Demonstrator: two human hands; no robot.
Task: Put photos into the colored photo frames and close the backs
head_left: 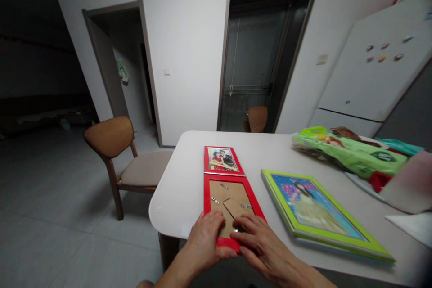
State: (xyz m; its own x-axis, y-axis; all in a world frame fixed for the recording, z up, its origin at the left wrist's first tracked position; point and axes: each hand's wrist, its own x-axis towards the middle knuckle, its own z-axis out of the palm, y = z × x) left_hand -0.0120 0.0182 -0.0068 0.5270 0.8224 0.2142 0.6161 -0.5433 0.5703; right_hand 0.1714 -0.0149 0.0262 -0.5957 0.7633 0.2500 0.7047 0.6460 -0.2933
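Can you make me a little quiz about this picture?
1. True or false: both hands rest on the face-down red frame.
2. What colour is the border of the big frame beside it: A blue, B green, C black?
3. What stands left of the table?

Key:
1. True: the left hand and right hand lie on its cardboard back.
2. B.
3. A wooden chair.
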